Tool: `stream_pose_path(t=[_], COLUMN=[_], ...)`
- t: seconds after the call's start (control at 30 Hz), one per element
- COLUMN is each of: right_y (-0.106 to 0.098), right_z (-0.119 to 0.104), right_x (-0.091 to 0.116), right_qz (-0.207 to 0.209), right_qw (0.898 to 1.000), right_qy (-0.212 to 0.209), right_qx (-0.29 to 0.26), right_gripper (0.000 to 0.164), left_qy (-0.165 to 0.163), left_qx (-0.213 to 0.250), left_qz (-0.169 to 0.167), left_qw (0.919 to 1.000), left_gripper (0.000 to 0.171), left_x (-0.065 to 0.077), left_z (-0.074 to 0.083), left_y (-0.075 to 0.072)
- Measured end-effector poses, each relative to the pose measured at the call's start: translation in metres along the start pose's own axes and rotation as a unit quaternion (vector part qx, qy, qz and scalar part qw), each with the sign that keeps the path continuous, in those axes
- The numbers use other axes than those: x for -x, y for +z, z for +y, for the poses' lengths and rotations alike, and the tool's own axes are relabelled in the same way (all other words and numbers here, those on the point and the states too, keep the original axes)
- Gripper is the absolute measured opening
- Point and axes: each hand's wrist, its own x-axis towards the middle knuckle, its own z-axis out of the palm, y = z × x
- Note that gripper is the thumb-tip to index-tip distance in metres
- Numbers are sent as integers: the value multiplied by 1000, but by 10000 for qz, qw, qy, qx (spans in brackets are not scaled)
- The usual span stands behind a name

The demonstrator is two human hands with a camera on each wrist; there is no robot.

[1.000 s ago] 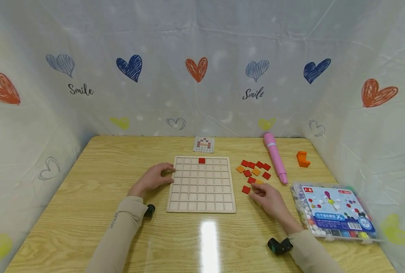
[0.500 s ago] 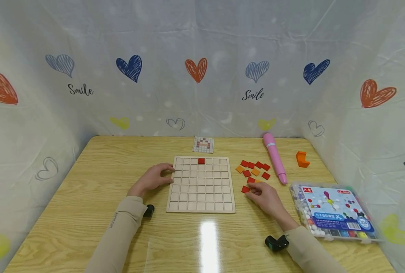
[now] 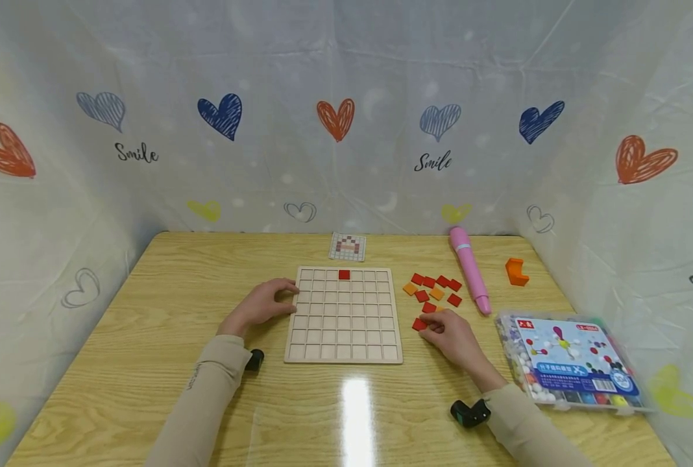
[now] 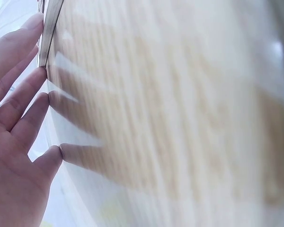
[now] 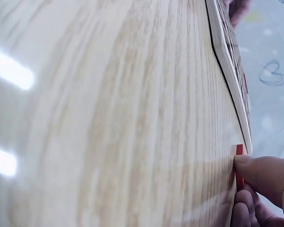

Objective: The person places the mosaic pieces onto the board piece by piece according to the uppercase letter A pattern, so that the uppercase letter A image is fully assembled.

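Observation:
A wooden grid board (image 3: 343, 357) lies on the table, with one red square tile (image 3: 344, 275) in its top row. My left hand (image 3: 260, 302) touches the board's left edge with fingertips and thumb; in the left wrist view its fingers (image 4: 30, 120) are fairly straight beside the board. To the right of the board, my right hand (image 3: 456, 337) pinches a red tile (image 3: 418, 324) at the table surface. In the right wrist view the thumb (image 5: 267, 172) presses on that red tile (image 5: 239, 165), with the other fingers curled below it.
Several red tiles (image 3: 421, 296) and a few orange tiles (image 3: 437, 294) lie beyond the right hand. A pattern card (image 3: 348, 247) sits behind the board. At the right are a pink pen-shaped object (image 3: 471, 269), an orange block (image 3: 517, 272) and a clear box of coloured beads (image 3: 574, 363).
My right hand has shifted slightly left, and its fingertips have come onto the nearest red tile. The left hand stays at the board's edge.

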Motion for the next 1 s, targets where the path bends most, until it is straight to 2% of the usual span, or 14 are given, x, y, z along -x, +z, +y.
stream_pose_path(t=[0.3, 0.57, 1.0], right_y=[0, -1, 3], right_z=[0, -5, -36], right_x=[0, -3, -33], right_qz=[44, 36, -11], right_qw=[9998, 10000, 9989], right_qy=[-189, -34, -65], right_qx=[101, 80, -461], right_gripper=[27, 29, 31], left_qy=[42, 34, -9], left_qx=[-108, -85, -111], left_qz=[11, -11, -26], left_qw=[9999, 10000, 9999], left_gripper=[37, 38, 37], left_x=[0, 0, 0], left_z=[1, 3, 3], left_y=[-1, -1, -1])
